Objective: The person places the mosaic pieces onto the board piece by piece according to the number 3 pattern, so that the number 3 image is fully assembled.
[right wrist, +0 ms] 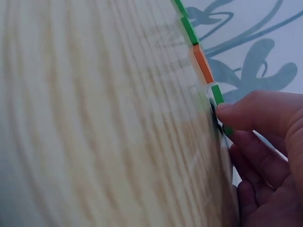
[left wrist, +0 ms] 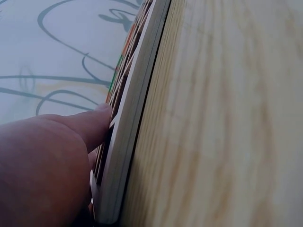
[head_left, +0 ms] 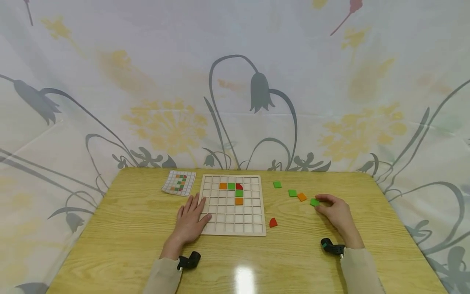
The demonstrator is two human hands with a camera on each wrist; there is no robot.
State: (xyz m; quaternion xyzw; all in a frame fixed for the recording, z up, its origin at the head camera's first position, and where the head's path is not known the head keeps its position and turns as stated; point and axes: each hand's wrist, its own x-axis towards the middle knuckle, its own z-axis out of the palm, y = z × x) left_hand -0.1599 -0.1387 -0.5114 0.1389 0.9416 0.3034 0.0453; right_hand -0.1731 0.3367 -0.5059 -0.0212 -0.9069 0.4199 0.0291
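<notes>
My left hand (head_left: 191,222) rests with spread, straight fingers on the left edge of a wooden grid board (head_left: 224,220). In the left wrist view its thumb (left wrist: 90,125) lies on the board's rim. On the board are orange tiles (head_left: 239,201), green tiles (head_left: 239,193) and a red quarter-round tile (head_left: 239,186). To the right, my right hand (head_left: 338,212) pinches a green square tile (head_left: 314,202) between thumb and forefinger, low at the table. The right wrist view shows this green tile (right wrist: 217,93) partly covered by the thumb.
Right of the board lie an orange square (head_left: 302,197), two green squares (head_left: 292,193) and a red quarter-round piece (head_left: 273,222). A paper card (head_left: 179,182) printed with a coloured grid pattern lies left of the board. Behind the wooden table (head_left: 235,253) hangs a flowered cloth (head_left: 169,81).
</notes>
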